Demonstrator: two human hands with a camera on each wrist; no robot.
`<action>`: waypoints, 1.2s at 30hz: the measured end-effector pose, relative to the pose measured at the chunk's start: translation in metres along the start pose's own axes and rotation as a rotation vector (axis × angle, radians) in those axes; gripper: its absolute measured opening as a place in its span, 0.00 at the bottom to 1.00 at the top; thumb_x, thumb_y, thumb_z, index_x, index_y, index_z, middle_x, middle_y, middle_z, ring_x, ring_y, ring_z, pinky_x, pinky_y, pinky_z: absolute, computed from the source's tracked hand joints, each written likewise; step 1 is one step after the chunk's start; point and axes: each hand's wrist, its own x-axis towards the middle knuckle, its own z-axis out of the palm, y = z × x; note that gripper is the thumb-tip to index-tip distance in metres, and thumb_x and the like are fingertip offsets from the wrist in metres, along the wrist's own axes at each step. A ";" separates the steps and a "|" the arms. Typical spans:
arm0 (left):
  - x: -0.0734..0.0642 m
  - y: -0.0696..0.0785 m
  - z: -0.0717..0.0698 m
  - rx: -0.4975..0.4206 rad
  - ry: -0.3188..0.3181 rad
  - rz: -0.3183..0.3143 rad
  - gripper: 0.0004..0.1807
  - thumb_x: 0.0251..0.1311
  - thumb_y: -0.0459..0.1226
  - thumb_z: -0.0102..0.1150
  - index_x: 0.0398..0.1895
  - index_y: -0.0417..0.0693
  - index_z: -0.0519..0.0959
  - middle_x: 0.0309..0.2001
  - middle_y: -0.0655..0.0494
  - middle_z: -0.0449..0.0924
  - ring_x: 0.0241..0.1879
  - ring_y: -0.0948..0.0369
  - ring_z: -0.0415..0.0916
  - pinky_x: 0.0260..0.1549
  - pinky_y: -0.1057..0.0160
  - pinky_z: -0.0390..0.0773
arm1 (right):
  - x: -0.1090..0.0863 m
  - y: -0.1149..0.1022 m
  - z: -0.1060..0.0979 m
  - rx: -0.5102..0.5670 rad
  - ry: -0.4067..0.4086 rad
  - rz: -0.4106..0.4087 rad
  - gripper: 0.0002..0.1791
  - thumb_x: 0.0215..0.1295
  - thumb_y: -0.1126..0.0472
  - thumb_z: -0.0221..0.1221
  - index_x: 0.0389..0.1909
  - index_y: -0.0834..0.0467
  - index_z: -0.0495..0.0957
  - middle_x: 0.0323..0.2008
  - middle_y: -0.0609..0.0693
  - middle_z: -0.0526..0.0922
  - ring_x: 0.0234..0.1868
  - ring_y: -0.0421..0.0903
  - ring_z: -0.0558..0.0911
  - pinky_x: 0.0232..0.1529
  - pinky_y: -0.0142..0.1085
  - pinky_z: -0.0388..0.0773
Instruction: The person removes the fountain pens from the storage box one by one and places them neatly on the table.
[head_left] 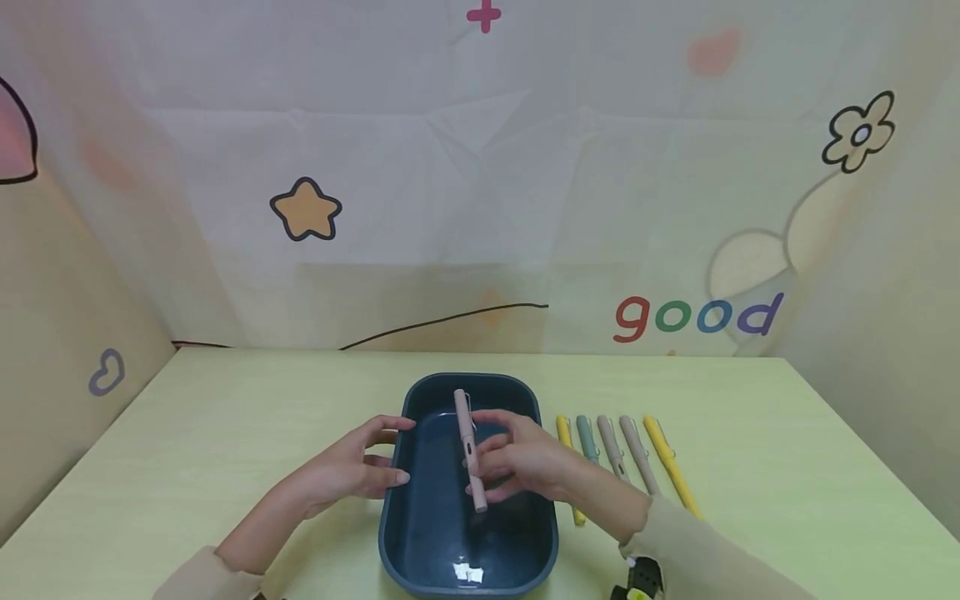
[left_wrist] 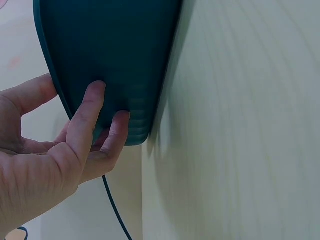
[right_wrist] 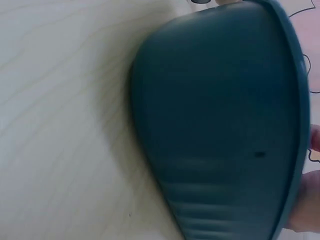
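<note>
A pale pink pen [head_left: 466, 427] with a clip is held aslant over the inside of a dark blue rectangular box [head_left: 468, 590]. My right hand [head_left: 528, 454] pinches the pen at its lower half, between thumb and fingers. On the box's left side, my left hand [head_left: 345, 471] holds the rim. In the left wrist view, two fingertips of the left hand [left_wrist: 65, 145] press the outer wall of the box [left_wrist: 115, 45], while another finger reaches to the rim. The right wrist view shows mostly the outer side of the box [right_wrist: 215, 110].
Right of the box several pens lie side by side on the table [head_left: 787, 492]: a yellow pen [head_left: 563, 429], a teal pen [head_left: 586, 437], greyish pens [head_left: 636, 446] and another yellow pen [head_left: 673, 467]. The right forearm partly covers them. A printed cloth [head_left: 420, 183] hangs behind the table.
</note>
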 end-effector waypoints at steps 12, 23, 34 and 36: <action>-0.002 0.000 0.000 -0.012 -0.009 0.008 0.37 0.52 0.30 0.62 0.64 0.42 0.55 0.61 0.33 0.54 0.44 0.54 0.75 0.42 0.51 0.78 | -0.014 -0.016 -0.020 0.008 0.076 -0.034 0.35 0.60 0.69 0.55 0.65 0.61 0.49 0.37 0.56 0.75 0.38 0.56 0.83 0.33 0.47 0.80; -0.002 -0.003 0.000 0.000 -0.013 0.013 0.37 0.52 0.30 0.62 0.64 0.42 0.55 0.61 0.33 0.54 0.44 0.54 0.75 0.41 0.51 0.78 | -0.037 -0.019 -0.062 -0.042 0.118 -0.092 0.38 0.59 0.66 0.57 0.67 0.62 0.48 0.33 0.52 0.81 0.34 0.46 0.81 0.36 0.43 0.80; -0.001 -0.004 0.001 -0.006 0.004 0.001 0.37 0.52 0.29 0.62 0.64 0.43 0.55 0.62 0.36 0.55 0.47 0.52 0.74 0.41 0.50 0.78 | -0.061 -0.002 -0.113 -0.071 0.196 -0.050 0.42 0.60 0.64 0.58 0.68 0.64 0.43 0.37 0.49 0.82 0.37 0.45 0.81 0.35 0.37 0.80; 0.000 -0.003 0.000 -0.007 0.000 0.007 0.37 0.52 0.29 0.62 0.64 0.42 0.55 0.62 0.35 0.54 0.46 0.53 0.75 0.41 0.50 0.78 | -0.066 0.000 -0.124 -0.080 0.209 -0.053 0.42 0.60 0.64 0.58 0.68 0.65 0.42 0.35 0.48 0.83 0.36 0.45 0.81 0.34 0.36 0.80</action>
